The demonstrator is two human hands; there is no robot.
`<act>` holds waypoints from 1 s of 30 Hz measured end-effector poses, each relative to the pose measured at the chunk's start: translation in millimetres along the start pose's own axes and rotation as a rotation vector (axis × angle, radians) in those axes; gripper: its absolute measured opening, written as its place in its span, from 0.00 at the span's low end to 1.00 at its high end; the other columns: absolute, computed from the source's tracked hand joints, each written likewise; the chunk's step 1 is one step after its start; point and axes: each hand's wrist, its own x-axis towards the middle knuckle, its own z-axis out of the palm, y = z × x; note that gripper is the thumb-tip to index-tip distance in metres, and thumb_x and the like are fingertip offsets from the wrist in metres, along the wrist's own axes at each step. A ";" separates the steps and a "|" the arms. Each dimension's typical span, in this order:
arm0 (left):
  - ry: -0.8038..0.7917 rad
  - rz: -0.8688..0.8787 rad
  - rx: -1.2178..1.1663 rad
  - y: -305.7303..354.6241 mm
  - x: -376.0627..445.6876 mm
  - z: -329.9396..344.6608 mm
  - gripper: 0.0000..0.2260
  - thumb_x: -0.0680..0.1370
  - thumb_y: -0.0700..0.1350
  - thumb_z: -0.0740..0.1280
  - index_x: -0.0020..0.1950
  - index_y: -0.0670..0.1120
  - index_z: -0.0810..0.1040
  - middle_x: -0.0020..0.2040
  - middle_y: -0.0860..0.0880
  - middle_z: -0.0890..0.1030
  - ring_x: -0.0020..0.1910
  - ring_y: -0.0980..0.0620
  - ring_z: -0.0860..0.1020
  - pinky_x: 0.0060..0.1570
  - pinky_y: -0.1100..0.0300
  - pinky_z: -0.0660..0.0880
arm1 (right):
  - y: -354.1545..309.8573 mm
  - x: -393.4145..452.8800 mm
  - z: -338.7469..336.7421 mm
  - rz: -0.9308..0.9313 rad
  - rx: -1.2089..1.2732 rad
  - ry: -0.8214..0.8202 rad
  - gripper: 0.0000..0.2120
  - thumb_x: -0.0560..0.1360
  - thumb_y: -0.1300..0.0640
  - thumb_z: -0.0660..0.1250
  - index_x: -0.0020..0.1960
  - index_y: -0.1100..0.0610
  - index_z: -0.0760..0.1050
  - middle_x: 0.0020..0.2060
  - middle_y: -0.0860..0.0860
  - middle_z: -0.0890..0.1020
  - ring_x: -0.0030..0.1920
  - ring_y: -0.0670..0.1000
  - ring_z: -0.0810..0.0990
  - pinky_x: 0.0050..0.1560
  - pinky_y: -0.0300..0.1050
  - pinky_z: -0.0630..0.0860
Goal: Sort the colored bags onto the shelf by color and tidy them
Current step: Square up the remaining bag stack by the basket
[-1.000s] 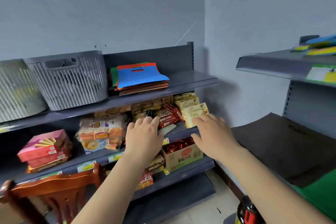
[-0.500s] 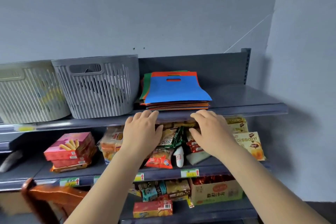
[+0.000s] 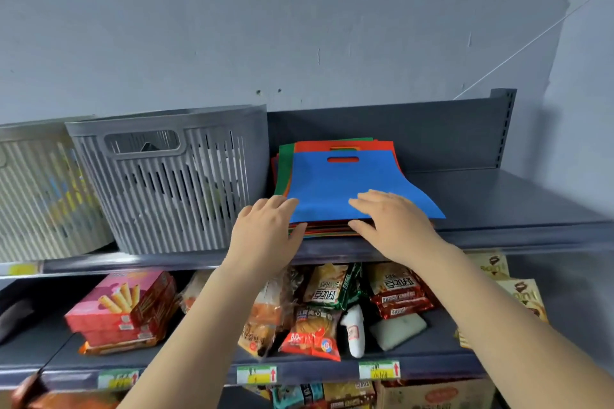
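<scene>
Blue bag (image 3: 345, 186) atop stack (image 3: 327, 229), under right hand (image 3: 392, 226) fingers; left hand (image 3: 265, 232) at left corner; both open, gripping nothing.

A grey metal top shelf (image 3: 498, 202) is carrying a grey slatted basket (image 3: 172, 183), a paler basket (image 3: 43, 196) to its left, and a stack of flat colored bags (image 3: 349, 189), a blue one uppermost. The shelf below (image 3: 432, 362) is holding pink biscuit boxes (image 3: 123, 309) and a jumble of snack packets (image 3: 332, 309).
</scene>
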 end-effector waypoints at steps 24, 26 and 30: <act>-0.093 0.066 -0.302 -31.3 66.2 52.9 0.22 0.79 0.57 0.59 0.72 0.51 0.68 0.70 0.53 0.71 0.70 0.54 0.66 0.66 0.61 0.62 | 43.1 59.4 19.3 0.383 0.399 0.482 0.21 0.79 0.61 0.59 0.31 0.57 0.54 0.24 0.51 0.58 0.27 0.48 0.55 0.29 0.45 0.51; -0.128 0.073 -0.337 -33.0 66.9 55.7 0.21 0.79 0.56 0.60 0.71 0.52 0.69 0.70 0.52 0.71 0.70 0.54 0.66 0.67 0.61 0.62 | 44.9 60.2 18.6 0.371 0.382 0.499 0.21 0.79 0.60 0.60 0.31 0.57 0.55 0.24 0.51 0.59 0.26 0.48 0.56 0.29 0.44 0.52; -0.102 0.112 -0.425 -36.4 67.0 55.8 0.18 0.78 0.52 0.64 0.67 0.51 0.74 0.66 0.52 0.75 0.66 0.54 0.70 0.67 0.59 0.64 | 45.5 58.7 19.9 0.329 0.345 0.519 0.23 0.79 0.60 0.61 0.30 0.56 0.54 0.23 0.50 0.58 0.25 0.47 0.56 0.28 0.43 0.52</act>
